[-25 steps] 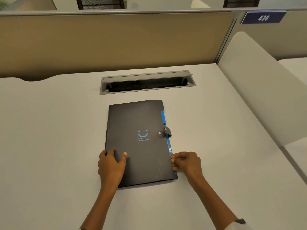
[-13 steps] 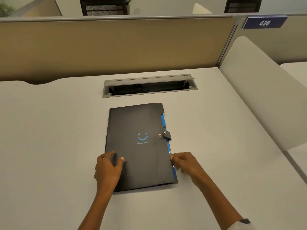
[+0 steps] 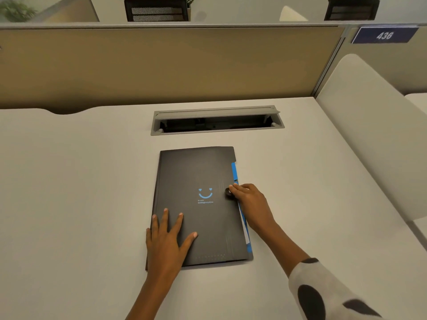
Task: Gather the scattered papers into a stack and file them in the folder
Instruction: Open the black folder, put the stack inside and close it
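Fingers, your left hand (image 3: 168, 243): straight and spread wide, palm flat, pressing the lower left corner of the folder (image 3: 196, 176); thumb angled toward 2 o'clock, holding nothing.

Fingers, your right hand (image 3: 250, 202): curled, tips bunched at the snap strap (image 3: 229, 193) on the folder's right edge, touching it. Whether they pinch the strap or only press it, you cannot tell. Right sleeve (image 3: 323, 294): white with dark spots, at 5 o'clock in the view.

Folder: dark grey, closed, lying flat on the desk (image 3: 80, 204), long side running from 12 to 6 o'clock. Cover print: blue smiling face (image 3: 205, 193) with two small lines of text beneath, too small to read in full. Blue divider tabs (image 3: 234, 172) project past the right edge, above and below your right hand. A thin white edge shows beside the lower blue strip. Papers themselves: not visible apart from that edge.

Cable tray (image 3: 217, 121): grey, recessed in the desk, lid raised, at 12 o'clock from the folder, apart from it.

Partition (image 3: 161, 65): tan panel along the far side of the desk. Number plate (image 3: 384, 35): blue, reads 436, at 1 o'clock. White curved divider (image 3: 374, 125): at 3 o'clock, beside the desk.

Beyond the partition: two dark chair backs (image 3: 157, 9) and a blurred plant (image 3: 16, 9) at 11 o'clock.
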`<state>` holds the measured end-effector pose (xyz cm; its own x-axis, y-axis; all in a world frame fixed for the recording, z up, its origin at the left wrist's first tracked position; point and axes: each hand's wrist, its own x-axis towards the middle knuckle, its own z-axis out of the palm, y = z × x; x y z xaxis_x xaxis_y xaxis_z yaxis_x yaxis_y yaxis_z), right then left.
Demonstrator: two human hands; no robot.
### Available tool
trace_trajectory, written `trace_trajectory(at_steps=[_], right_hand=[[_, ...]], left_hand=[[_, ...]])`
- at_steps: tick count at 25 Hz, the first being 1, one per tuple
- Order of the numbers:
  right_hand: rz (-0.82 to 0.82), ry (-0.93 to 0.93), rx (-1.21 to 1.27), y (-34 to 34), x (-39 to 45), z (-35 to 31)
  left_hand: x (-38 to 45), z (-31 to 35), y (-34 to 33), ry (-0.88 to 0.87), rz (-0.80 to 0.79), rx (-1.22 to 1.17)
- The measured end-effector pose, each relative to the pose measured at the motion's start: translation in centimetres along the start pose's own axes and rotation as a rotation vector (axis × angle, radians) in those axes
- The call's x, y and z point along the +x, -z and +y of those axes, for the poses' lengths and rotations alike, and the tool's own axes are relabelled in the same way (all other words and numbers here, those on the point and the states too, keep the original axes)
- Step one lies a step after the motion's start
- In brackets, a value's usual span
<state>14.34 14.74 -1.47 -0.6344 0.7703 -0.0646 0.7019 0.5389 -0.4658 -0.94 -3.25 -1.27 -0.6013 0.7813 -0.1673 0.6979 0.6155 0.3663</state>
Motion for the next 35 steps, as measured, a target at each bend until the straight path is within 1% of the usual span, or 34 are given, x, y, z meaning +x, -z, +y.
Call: trace_trajectory(at_steps=[2,3,5,8,11,15,19,20,21,22,23,25,26,27,28,29,30,31,33,35], right_hand=[[-0.032,0.103,-0.188,-0.5,0.2,-0.1],[-0.053,0.125,-0.243,-0.8,0.3,-0.4],[-0.071,0.104,-0.317,-1.4,0.2,-0.8],[-0.014,0.077,-0.468,-1.9,0.0,-1.2],[-0.062,0.121,-0.452,-2.4,-0.1,-0.8],[-0.046,0.125,-0.438,-2.8,-0.2,-0.2],[-0.118,0.072,-0.558,-3.5,-0.2,-1.2],[-0.108,0.063,-0.547,-3.4,-0.2,-1.4],[-0.085,0.064,-0.485,-3.1,-0.3,-1.4],[-0.074,0.06,-0.36,-2.5,-0.3,-1.3],[-0.065,0.05,-0.183,-1.8,-0.7,-1.1],[0.018,0.001,0.126,-0.5,-3.2,-0.6],[0.065,-0.046,0.203,-0.1,-5.0,-0.4],[0.073,-0.091,0.211,-0.3,-6.9,-0.4],[0.045,-0.103,0.21,-0.9,-8.6,-0.5],[-0.035,-0.071,0.196,-1.9,-9.9,-1.0],[-0.102,0.017,0.2,-3.0,-10.4,-2.1],[-0.138,0.112,0.16,-4.0,-10.4,-3.4],[-0.156,0.244,0.111,-5.6,-8.6,-5.3],[-0.227,0.305,0.211,-6.5,-5.9,-7.9]], left_hand=[[-0.1,-0.1,-0.1,0.007,-0.01,0.009],[-0.2,-0.2,-0.1,0.011,-0.017,0.023],[-0.2,-0.1,-0.3,0.012,-0.027,0.034],[-0.2,0.1,-0.1,0.009,-0.038,0.036],[-0.2,0.0,-0.1,0.0,-0.039,0.063],[-0.4,0.2,-0.5,-0.02,-0.033,0.056],[-0.6,0.0,-0.8,-0.03,-0.047,0.052],[-0.6,0.1,-0.8,-0.03,-0.058,0.055],[-0.6,0.2,-0.8,-0.033,-0.068,0.075],[-0.7,0.2,-0.7,-0.035,-0.085,0.1],[-1.0,0.1,-0.6,-0.042,-0.11,0.127],[-1.6,-0.7,-0.4,-0.097,-0.174,0.126],[-2.1,-1.3,-0.3,-0.133,-0.207,0.091],[-2.7,-2.0,-0.4,-0.18,-0.212,0.075],[-3.4,-2.8,-0.1,-0.226,-0.195,0.088],[-3.9,-3.9,0.1,-0.254,-0.165,0.113],[-4.4,-4.9,0.6,-0.261,-0.129,0.164],[-4.7,-6.0,1.3,-0.238,-0.096,0.209],[-4.7,-8.3,2.8,-0.132,-0.043,0.204],[-3.8,-10.9,4.4,0.019,-0.034,0.168]])
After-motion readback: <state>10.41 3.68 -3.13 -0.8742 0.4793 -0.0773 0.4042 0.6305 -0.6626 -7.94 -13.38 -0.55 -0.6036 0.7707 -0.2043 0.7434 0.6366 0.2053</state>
